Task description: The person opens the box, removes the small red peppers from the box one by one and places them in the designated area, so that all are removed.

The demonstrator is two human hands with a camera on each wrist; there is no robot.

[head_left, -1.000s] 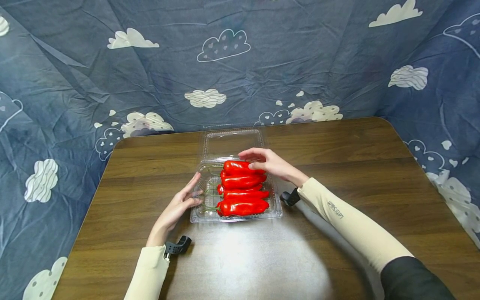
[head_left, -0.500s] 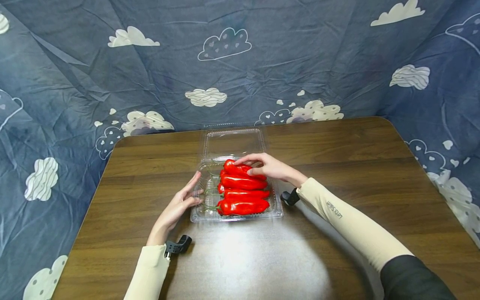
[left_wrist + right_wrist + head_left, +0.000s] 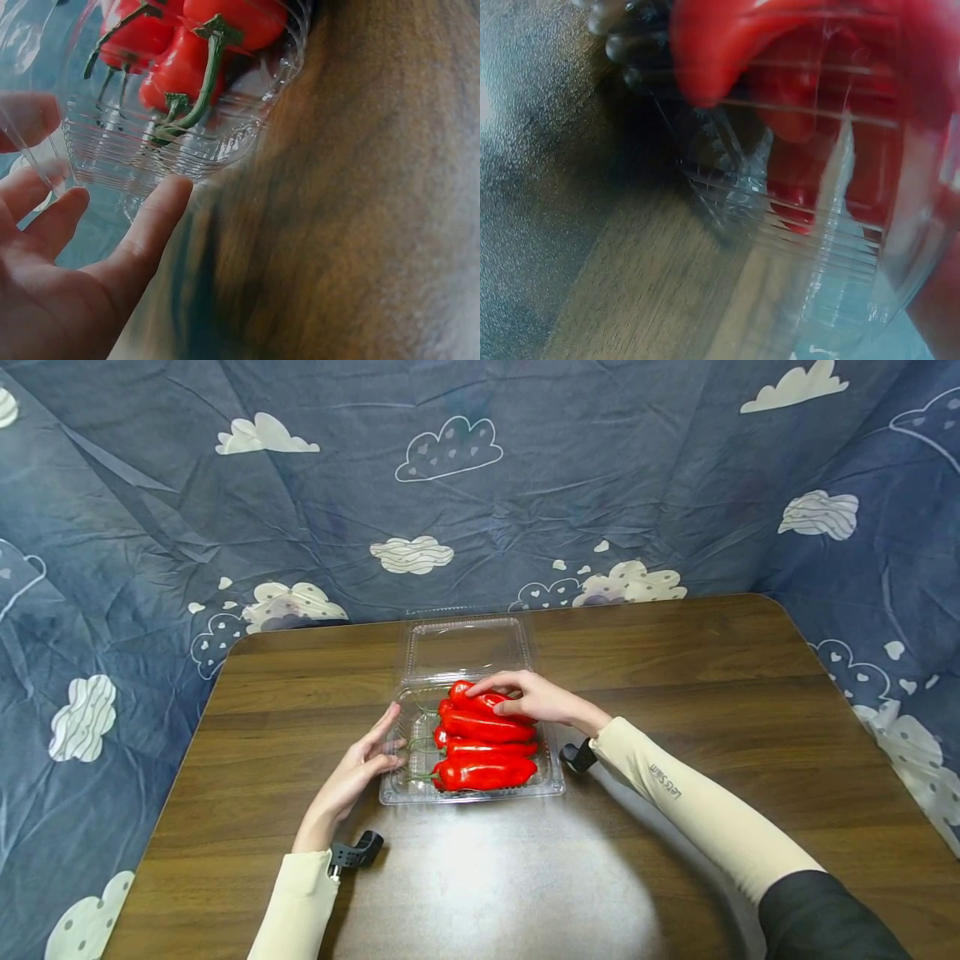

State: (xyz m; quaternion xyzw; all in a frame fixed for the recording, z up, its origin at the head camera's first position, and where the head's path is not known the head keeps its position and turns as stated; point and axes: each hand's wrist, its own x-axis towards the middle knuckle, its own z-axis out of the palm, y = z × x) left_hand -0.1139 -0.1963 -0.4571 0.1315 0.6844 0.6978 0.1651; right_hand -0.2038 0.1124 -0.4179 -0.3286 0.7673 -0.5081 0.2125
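Several long red peppers [image 3: 486, 772] lie side by side in a clear plastic clamshell box [image 3: 401, 795], green stems pointing left. My right hand [image 3: 543, 697] reaches over the farthest pepper [image 3: 460, 693], thumb on its near side and fingers across its top. In the left wrist view, my left hand [image 3: 82, 277] has its fingers spread at the ribbed end wall [image 3: 157, 154], with a fingertip right at the plastic. Green stems [image 3: 214, 64] show through that wall. The right wrist view is blurred; red pepper flesh [image 3: 705, 60] appears behind the clear ribbed plastic.
The hinged lid [image 3: 468, 647] lies folded back toward the table's far edge. Under the box is a brown wooden table [image 3: 675, 677]. A dark blue cloth with white clouds [image 3: 315, 518] hangs behind. Black wrist straps [image 3: 358, 850] sit close to the tabletop beside the box.
My right hand's fingers have slid left along the farthest pepper, which now lies more slanted and closer to its neighbour. My left hand has stayed at the box's left side.
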